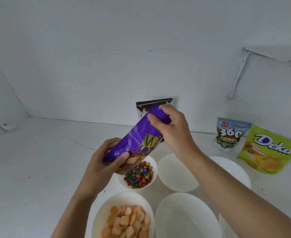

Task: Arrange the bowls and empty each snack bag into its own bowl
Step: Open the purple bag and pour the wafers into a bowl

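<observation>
purple bag (137,134) gripped by left hand (103,160) and right hand (175,133), two filled bowls (155,170), three more bags (230,134) beyond

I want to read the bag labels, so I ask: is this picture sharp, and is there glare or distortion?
Head view: soft, even, bluish light with faint shadows; small glare patches on the purple bag near the left hand, its print partly covered by the right hand; the green Deka bag reads clearly; the table edge looks bent by the wide lens.
</observation>
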The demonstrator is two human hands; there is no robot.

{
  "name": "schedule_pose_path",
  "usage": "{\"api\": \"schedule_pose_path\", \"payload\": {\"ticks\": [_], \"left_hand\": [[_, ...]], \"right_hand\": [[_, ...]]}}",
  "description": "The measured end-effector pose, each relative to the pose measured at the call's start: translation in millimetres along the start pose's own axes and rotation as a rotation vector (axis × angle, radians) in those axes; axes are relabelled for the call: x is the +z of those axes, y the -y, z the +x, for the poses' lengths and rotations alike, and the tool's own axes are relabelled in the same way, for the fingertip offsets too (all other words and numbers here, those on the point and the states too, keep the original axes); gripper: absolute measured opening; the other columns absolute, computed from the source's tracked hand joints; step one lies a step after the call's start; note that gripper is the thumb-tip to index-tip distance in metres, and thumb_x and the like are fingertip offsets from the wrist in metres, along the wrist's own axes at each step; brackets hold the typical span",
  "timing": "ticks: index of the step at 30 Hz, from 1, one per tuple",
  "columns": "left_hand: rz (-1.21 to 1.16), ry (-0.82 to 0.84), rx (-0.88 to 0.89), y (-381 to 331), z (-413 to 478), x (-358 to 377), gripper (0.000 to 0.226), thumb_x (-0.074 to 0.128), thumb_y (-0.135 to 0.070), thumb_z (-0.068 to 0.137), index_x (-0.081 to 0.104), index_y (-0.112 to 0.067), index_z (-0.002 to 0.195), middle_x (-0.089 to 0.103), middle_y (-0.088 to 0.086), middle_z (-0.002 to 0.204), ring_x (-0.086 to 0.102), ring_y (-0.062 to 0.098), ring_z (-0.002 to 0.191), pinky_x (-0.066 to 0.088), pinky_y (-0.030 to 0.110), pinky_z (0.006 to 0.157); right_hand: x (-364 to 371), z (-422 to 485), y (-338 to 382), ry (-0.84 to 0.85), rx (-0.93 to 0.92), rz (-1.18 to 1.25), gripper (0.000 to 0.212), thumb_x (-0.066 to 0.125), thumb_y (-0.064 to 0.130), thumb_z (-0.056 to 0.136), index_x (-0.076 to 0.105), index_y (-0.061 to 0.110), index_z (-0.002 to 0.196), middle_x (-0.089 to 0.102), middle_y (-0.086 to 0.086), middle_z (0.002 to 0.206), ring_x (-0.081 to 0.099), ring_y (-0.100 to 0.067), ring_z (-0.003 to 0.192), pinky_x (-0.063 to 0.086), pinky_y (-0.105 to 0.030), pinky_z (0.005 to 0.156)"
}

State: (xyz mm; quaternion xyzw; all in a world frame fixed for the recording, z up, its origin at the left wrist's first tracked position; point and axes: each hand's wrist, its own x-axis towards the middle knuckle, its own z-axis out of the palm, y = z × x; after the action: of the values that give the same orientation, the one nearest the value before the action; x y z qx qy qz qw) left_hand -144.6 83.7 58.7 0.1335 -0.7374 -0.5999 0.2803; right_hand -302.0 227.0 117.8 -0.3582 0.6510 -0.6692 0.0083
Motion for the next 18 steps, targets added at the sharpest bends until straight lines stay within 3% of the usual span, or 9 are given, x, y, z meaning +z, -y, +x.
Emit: {"api": "schedule_pose_path", "payload": {"ticks": [2,4,7,9,11,14,16,18], "left_hand": [[-0.072,-0.091,0.014,1.6,-5.7,14.2,0.035,0.074,-0.024,0.079,0.065,-0.024,0.113,0.075,0.002,0.104,0.075,0.023,0.089,0.058,0.023,0.060],[-0.117,-0.172,0.008,-0.3,-12.7,28.4,0.040,0.071,-0.026,0.080,0.059,-0.028,0.118,0.072,0.006,0.085,0.075,0.026,0.078,0.057,0.022,0.057],[-0.131,-0.226,0.022,2.0,-23.3,47.1,0.044,0.062,-0.022,0.091,0.043,-0.034,0.129,0.058,-0.003,0.063,0.071,0.018,0.070,0.054,0.017,0.057],[-0.162,-0.227,0.047,4.8,-31.2,57.6,0.046,0.057,-0.026,0.094,0.033,-0.039,0.132,0.065,-0.001,0.072,0.069,0.015,0.075,0.053,0.017,0.060],[-0.216,-0.254,0.062,9.5,-39.0,66.5,0.045,0.060,-0.035,0.098,0.030,-0.050,0.128,0.064,0.015,0.094,0.067,0.020,0.085,0.054,0.022,0.067],[-0.272,-0.279,0.096,11.4,-49.6,74.1,0.041,0.068,-0.051,0.090,0.037,-0.049,0.117,0.053,0.026,0.123,0.062,0.036,0.103,0.055,0.046,0.078],[-0.152,-0.272,0.122,8.0,-56.6,79.2,0.041,0.064,-0.061,0.089,0.043,-0.039,0.116,0.051,0.021,0.122,0.056,0.041,0.100,0.050,0.055,0.074],[-0.116,-0.292,0.123,1.9,-62.1,81.9,0.040,0.060,-0.064,0.090,0.050,-0.035,0.115,0.053,0.013,0.113,0.055,0.034,0.096,0.049,0.051,0.070]], "right_hand": [[-15.1,-3.4,-0.8,-0.036,0.041,0.061,0.018,0.072,0.013,0.092,0.062,0.001,0.084,0.062,-0.016,0.082,0.058,-0.016,0.073,0.048,-0.030,0.068],[-25.9,-7.5,-1.7,-0.076,0.067,0.095,0.024,0.072,0.016,0.092,0.059,0.000,0.080,0.061,-0.021,0.079,0.057,-0.018,0.070,0.047,-0.031,0.066],[-38.2,-12.4,-0.6,-0.116,0.082,0.088,0.028,0.072,0.021,0.091,0.058,0.010,0.070,0.061,-0.016,0.072,0.056,-0.024,0.067,0.046,-0.035,0.063],[-44.4,-13.9,0.2,-0.125,0.096,0.067,0.030,0.073,0.023,0.091,0.056,0.009,0.069,0.060,-0.014,0.069,0.055,-0.029,0.065,0.048,-0.040,0.061],[-50.1,-14.9,1.0,-0.129,0.106,0.057,0.030,0.072,0.025,0.090,0.057,0.006,0.072,0.062,-0.014,0.068,0.059,-0.031,0.066,0.051,-0.044,0.063],[-54.1,-15.2,2.6,-0.157,0.161,0.123,0.033,0.073,0.027,0.088,0.058,-0.001,0.079,0.063,-0.024,0.078,0.064,-0.047,0.079,0.055,-0.056,0.069],[-57.7,-18.8,3.2,-0.154,0.196,0.156,0.036,0.073,0.029,0.085,0.057,-0.003,0.081,0.062,-0.026,0.082,0.065,-0.049,0.083,0.057,-0.061,0.069],[-62.3,-24.8,2.6,-0.116,0.200,0.121,0.041,0.073,0.035,0.083,0.057,-0.003,0.079,0.063,-0.028,0.080,0.064,-0.049,0.081,0.056,-0.061,0.068]]}}
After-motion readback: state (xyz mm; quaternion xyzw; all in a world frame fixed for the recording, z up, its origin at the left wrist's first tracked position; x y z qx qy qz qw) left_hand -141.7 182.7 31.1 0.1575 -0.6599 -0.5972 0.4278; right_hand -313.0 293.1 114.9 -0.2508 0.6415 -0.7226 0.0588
